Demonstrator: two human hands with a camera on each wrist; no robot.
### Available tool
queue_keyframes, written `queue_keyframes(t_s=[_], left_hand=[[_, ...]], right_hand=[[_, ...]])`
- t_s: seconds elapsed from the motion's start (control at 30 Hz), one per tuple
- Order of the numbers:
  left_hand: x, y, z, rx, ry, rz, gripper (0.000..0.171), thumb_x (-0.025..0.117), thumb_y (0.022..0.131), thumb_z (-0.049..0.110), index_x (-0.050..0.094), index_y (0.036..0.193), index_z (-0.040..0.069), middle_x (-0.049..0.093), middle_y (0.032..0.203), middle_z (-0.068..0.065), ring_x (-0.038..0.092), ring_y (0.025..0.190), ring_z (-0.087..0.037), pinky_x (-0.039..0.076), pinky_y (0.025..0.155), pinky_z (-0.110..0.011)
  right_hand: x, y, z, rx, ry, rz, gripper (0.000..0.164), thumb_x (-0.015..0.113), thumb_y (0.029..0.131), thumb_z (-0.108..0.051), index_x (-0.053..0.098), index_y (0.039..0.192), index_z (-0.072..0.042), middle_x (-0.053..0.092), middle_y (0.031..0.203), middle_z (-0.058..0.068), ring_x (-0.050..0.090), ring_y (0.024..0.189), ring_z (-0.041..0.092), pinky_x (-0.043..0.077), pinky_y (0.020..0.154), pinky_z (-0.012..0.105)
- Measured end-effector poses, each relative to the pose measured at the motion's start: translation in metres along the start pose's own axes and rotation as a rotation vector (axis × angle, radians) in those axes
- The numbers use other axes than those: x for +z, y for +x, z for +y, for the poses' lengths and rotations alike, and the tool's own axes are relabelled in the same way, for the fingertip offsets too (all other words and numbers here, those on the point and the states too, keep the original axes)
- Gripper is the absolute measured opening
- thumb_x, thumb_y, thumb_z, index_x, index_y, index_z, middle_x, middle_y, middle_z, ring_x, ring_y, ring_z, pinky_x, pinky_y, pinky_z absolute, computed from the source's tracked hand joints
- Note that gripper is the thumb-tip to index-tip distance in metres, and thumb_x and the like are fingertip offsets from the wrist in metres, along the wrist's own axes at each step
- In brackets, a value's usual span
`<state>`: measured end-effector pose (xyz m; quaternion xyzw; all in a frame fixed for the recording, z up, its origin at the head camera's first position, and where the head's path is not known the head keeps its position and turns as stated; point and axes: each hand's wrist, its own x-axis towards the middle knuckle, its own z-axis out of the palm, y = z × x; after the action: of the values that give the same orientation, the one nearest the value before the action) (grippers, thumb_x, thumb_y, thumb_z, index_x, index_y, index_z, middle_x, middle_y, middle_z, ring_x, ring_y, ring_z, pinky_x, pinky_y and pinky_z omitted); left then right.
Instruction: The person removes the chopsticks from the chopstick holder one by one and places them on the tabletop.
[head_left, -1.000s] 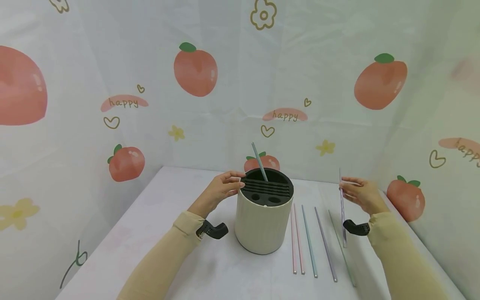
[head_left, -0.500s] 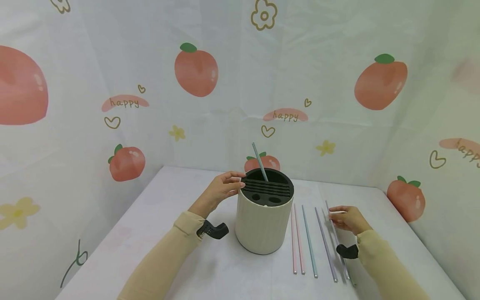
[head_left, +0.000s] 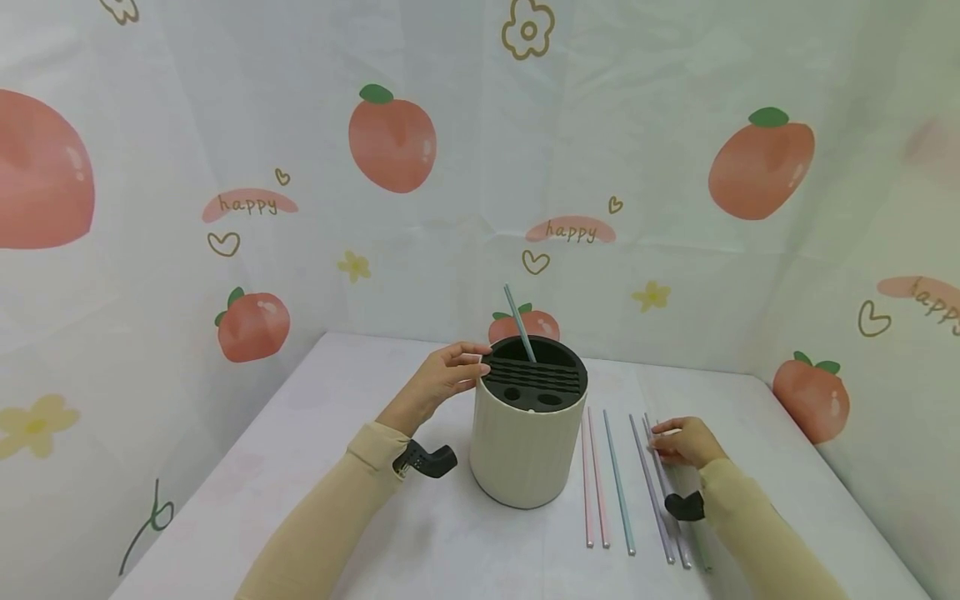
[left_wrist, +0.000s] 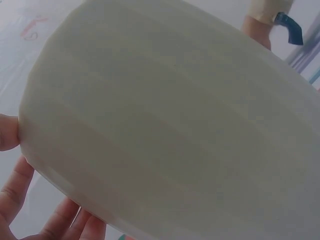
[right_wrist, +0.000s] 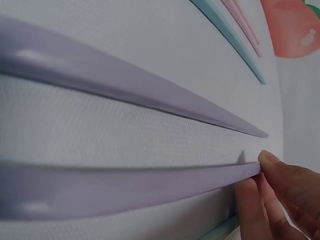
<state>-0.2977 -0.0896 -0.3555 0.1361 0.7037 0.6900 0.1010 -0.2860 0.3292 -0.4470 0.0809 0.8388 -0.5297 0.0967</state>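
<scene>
My left hand (head_left: 442, 375) rests its thumb and fingertips against the upper left side of a cream utensil holder (head_left: 525, 450) with a black slotted top (head_left: 534, 379). My right hand (head_left: 688, 442) pinches one tapered end of a purple chopstick (right_wrist: 150, 192) between thumb and fingers, low over the table. Beside it lies another purple chopstick (right_wrist: 140, 85), roughly parallel. A green chopstick (head_left: 703, 550) lies to its right, partly hidden by the arm. From the holder's large rear opening a teal chopstick (head_left: 517, 317) leans up to the left.
Between the holder and the purple chopsticks lie two pink chopsticks (head_left: 600, 492) and a teal one (head_left: 618, 483), on a white-covered table (head_left: 420, 550). A pale curtain (head_left: 465, 167) printed with fruit surrounds the table at the back and sides.
My right hand has come down and to the left with the purple chopstick, which has gone from upright to lying beside the other purple one. The left hand has stayed on the holder.
</scene>
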Motion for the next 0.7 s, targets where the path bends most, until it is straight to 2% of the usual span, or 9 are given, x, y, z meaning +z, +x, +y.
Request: queue_keyframes(t_s=[0.43, 0.7], left_hand=[[-0.0003, -0.0001, 0.0007, 0.003, 0.005, -0.001, 0.037, 0.065, 0.090, 0.011, 0.059, 0.126, 0.004, 0.050, 0.129, -0.016, 0.056, 0.112, -0.022, 0.048, 0.103, -0.041], [-0.0005, 0.0002, 0.0001, 0.005, 0.000, 0.003, 0.037, 0.066, 0.090, 0.011, 0.059, 0.126, 0.004, 0.051, 0.126, -0.015, 0.057, 0.108, -0.020, 0.048, 0.103, -0.041]], right_hand=[[0.0054, 0.0056, -0.0006, 0.004, -0.064, 0.023, 0.032, 0.070, 0.082, 0.005, 0.057, 0.108, 0.018, 0.067, 0.082, 0.011, 0.066, 0.067, 0.013, 0.060, 0.063, 0.028], [0.0080, 0.0065, -0.0022, 0.019, -0.094, 0.021, 0.028, 0.070, 0.083, 0.005, 0.058, 0.106, 0.017, 0.066, 0.082, 0.011, 0.065, 0.068, 0.013, 0.060, 0.063, 0.028]])
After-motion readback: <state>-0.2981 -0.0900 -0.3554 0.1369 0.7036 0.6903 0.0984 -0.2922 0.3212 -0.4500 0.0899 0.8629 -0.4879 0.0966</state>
